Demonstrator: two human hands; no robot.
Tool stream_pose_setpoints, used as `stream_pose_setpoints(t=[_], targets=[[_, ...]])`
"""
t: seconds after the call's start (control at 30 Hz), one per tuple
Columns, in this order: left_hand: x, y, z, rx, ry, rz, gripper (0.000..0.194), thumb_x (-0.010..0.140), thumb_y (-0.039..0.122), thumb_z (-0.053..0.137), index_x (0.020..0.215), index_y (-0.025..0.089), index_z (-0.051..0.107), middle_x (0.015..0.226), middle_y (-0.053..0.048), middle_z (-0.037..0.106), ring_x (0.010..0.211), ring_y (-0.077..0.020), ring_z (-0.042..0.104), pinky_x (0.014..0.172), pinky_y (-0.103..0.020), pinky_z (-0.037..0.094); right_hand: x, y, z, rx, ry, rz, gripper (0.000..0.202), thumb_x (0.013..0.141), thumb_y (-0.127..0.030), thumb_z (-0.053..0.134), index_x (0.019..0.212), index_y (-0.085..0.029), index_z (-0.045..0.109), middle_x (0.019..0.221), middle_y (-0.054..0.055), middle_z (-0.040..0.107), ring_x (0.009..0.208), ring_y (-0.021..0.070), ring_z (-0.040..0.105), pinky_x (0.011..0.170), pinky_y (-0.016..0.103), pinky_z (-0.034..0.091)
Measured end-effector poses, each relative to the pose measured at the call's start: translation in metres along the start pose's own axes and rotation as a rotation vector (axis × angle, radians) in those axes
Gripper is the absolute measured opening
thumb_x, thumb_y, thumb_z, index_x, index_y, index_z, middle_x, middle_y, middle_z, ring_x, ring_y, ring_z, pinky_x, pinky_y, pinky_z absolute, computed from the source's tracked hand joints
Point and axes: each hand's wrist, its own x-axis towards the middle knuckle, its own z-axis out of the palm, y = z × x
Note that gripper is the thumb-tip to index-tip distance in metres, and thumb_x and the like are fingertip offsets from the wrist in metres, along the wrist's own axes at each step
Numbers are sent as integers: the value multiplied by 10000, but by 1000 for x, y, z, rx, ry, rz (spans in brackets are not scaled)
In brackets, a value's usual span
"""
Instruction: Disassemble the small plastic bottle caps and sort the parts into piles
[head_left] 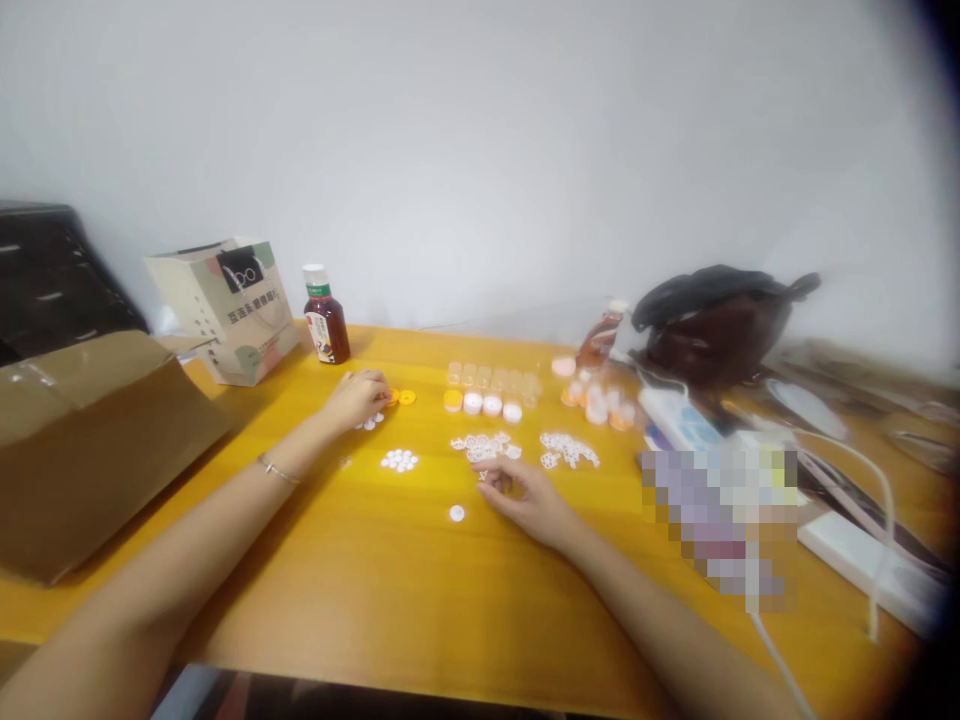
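Observation:
My left hand (358, 398) has its fingers drawn together at an orange disc (393, 398), beside another orange disc (406, 397); whether it grips the disc is unclear. Small white discs lie under that hand. My right hand (525, 492) is curled, with thumb and forefinger near a small white piece (483, 477) by the pile of white openwork pieces (487, 447). A single white disc (457, 513) lies left of the right hand. Several white discs (399, 460) are grouped between the hands. Behind them stand a row of white and orange caps (492, 404) and clear containers (484, 378).
A second openwork pile (568, 449) and a heap of caps (598, 401) lie to the right. A cardboard box (97, 450), paper bag (251, 310) and dark bottle (327, 325) stand left. Cables, a power strip (870, 570) and a dark bag (712, 325) occupy the right.

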Motion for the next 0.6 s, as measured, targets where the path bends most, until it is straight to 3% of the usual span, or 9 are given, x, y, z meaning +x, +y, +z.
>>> stream_pose_setpoints(t=[0.13,0.27,0.33,0.43,0.5,0.6], targets=[[-3,10,-3,-26,63,19,213,850,308,494,827,175,660,883,-71,611,833,-200,531,687,-300,350,0,-2,-5,-2,-13,-39,203,795,-294,538,969,-207,596,754,11,599,682,134,572,664,276,490],[-24,54,-11,-175,127,243,263,891,326,437,1001,160,608,925,-90,593,861,-188,540,756,-320,417,3,3,-19,-95,12,-84,213,790,-298,548,979,-218,603,789,21,626,714,152,588,703,295,481],[-44,85,-16,-222,42,386,272,905,317,416,1089,183,566,967,-83,587,884,-182,541,781,-320,437,8,13,-34,-221,142,-59,191,802,-313,527,945,-215,609,792,31,628,724,169,583,712,312,467],[-76,126,-19,-248,-21,417,403,902,347,426,1273,189,414,1047,-101,566,902,-194,550,787,-330,466,16,37,-64,-415,361,-14,215,812,-333,487,916,-187,607,826,69,622,758,201,565,721,339,448],[-91,142,-17,-292,-27,360,570,881,373,463,1360,132,268,1074,-135,549,891,-200,555,763,-318,490,19,55,-85,-563,505,20,247,799,-326,479,937,-163,603,863,100,606,792,223,549,749,366,433],[-98,149,-12,-353,-13,311,536,870,358,485,1329,140,316,1077,-136,541,883,-200,558,758,-321,503,20,78,-106,-837,654,179,366,783,-325,483,1087,-138,562,973,149,557,911,282,502,797,426,397]])
